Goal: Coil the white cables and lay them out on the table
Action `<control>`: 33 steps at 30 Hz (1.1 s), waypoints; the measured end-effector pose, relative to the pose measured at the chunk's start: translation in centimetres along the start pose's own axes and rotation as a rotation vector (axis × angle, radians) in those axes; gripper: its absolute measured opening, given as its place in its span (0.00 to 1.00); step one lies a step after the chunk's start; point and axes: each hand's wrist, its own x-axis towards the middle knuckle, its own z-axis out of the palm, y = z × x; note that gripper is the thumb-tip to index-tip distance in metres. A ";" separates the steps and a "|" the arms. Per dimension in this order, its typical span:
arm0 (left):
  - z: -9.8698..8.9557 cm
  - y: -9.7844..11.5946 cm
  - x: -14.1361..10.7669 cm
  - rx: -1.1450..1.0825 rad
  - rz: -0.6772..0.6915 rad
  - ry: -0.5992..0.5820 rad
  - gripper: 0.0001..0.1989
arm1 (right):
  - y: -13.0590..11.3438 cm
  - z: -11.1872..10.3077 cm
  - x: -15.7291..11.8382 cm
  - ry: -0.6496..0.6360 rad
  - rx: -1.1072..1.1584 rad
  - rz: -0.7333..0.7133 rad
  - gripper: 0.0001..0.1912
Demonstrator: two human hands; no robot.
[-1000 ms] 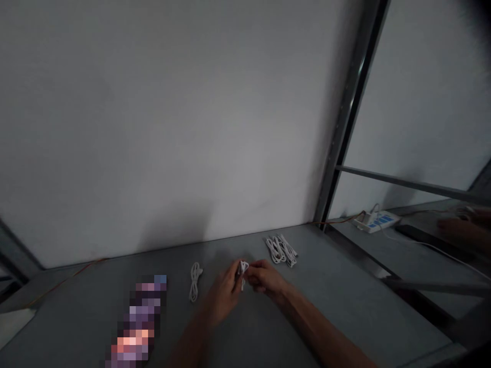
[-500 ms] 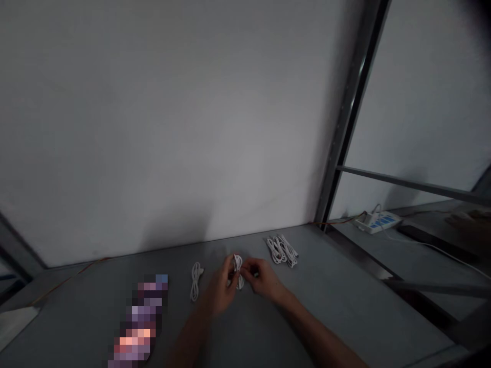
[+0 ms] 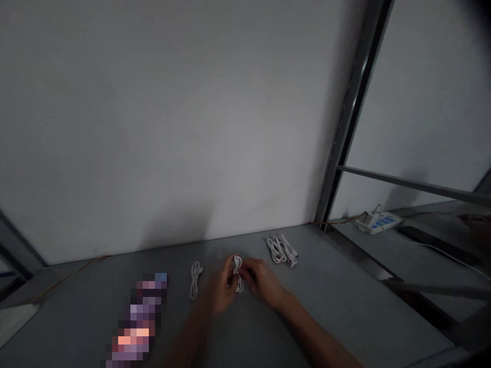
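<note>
A folded white cable (image 3: 238, 262) is upright between my hands, just above the grey table (image 3: 245, 337). My left hand (image 3: 223, 289) is closed round its left side, thumb and fingers gripping the loops. From the right, my right hand (image 3: 262, 280) pinches at the cable's middle with closed fingertips; what exactly they hold there is hidden. To the left lies another bundled white cable (image 3: 195, 279). Several more white cable bundles (image 3: 282, 250) lie side by side to the right, towards the wall.
A pixelated long object (image 3: 138, 322) lies at the left, and a white sheet (image 3: 17, 322) at the far left edge. Beyond the metal post (image 3: 353, 112) are a power strip (image 3: 379, 223) and a dark flat object (image 3: 437, 245). Part of another person's hand (image 3: 475, 222) shows at the far right.
My right hand has shifted slightly against the cable, its fingers curling closer round the middle. My left hand keeps its hold. The other person's hand at the far right has moved outward.
</note>
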 end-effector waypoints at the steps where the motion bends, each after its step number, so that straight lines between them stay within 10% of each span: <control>1: 0.0 0.0 0.0 -0.004 0.002 0.004 0.22 | 0.0 0.0 0.0 0.005 -0.013 0.000 0.09; 33: 1.7 -1.6 0.2 0.026 -0.149 0.106 0.26 | -0.5 1.8 0.4 0.109 0.296 0.362 0.10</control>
